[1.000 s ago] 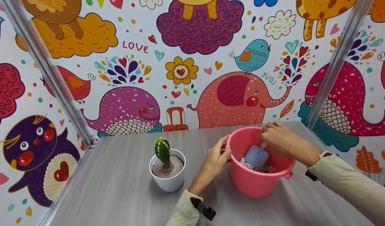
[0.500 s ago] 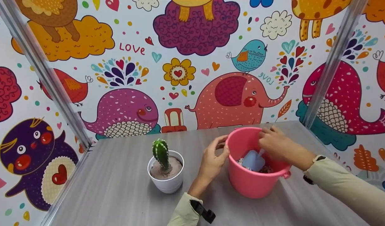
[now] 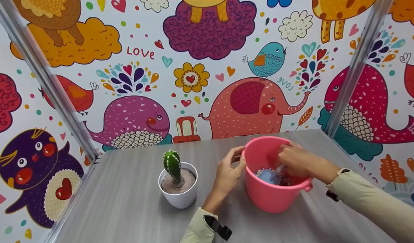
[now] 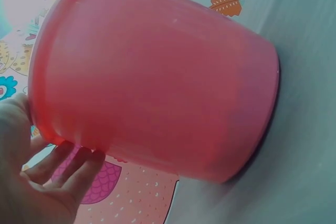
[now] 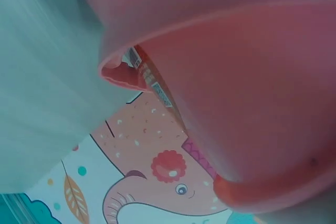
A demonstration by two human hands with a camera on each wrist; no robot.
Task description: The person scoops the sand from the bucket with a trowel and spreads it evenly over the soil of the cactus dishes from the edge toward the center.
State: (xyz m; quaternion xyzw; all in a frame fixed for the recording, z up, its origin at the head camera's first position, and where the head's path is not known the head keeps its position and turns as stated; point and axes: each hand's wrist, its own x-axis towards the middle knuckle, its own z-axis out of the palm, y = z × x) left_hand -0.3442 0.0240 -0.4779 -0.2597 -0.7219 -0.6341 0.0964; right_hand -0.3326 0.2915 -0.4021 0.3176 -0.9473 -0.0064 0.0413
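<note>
A pink bucket (image 3: 272, 199) stands upright on the table with small pale and dark granules in it. My left hand (image 3: 228, 173) grips its left side near the rim; the left wrist view shows the fingers (image 4: 79, 174) against the outer wall. Inside the bucket, my right hand (image 3: 296, 160) holds the whitish handle of a small blue shovel (image 3: 267, 176). The shovel's blade is low among the granules, partly hidden by the front rim. In the right wrist view the bucket wall (image 5: 236, 87) fills much of the picture, and the shovel does not show.
A cactus (image 3: 172, 165) in a white pot (image 3: 180, 199) stands left of my left hand on the grey table (image 3: 126, 202). Patterned wall panels and metal posts (image 3: 358, 60) enclose the back and sides. Barcode labels (image 5: 161, 94) show beyond the bucket's rim.
The shovel's blade has dropped lower and tilted into the granules, with my right hand reaching deeper into the bucket. My left hand stays on the bucket.
</note>
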